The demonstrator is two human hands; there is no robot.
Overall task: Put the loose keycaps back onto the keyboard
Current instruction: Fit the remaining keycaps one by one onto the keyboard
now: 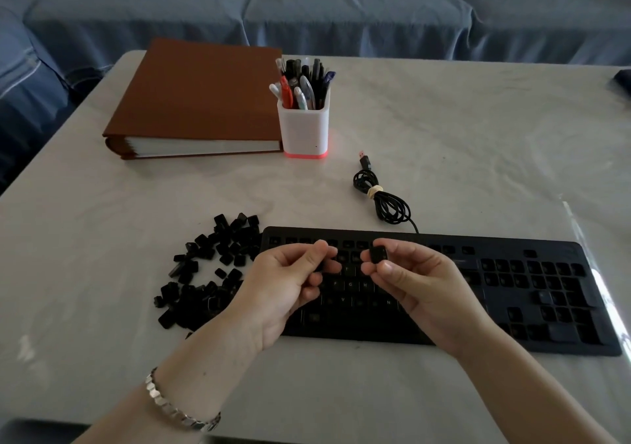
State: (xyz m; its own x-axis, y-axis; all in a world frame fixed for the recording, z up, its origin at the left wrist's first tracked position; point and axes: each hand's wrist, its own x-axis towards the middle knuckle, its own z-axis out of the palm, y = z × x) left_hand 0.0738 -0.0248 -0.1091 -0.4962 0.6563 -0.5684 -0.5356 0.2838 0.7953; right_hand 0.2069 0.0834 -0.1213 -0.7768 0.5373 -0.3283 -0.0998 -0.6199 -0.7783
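A black keyboard [532, 293] lies on the pale table, with some keys in place and several empty slots. To its left sits a pile of loose black keycaps [208, 269]. My right hand [420, 283] hovers over the keyboard's middle and pinches one black keycap [378, 254] between thumb and fingers. My left hand [290, 283] is raised over the keyboard's left part, fingers curled, with a small dark piece that looks like a keycap [320, 267] between thumb and fingers; it is mostly hidden.
The keyboard's bundled cable with USB plug [382, 198] lies behind it. A white pen cup [304, 129] and a thick brown binder [198, 102] stand at the back left. A blue sofa [341, 10] runs beyond the table's far edge.
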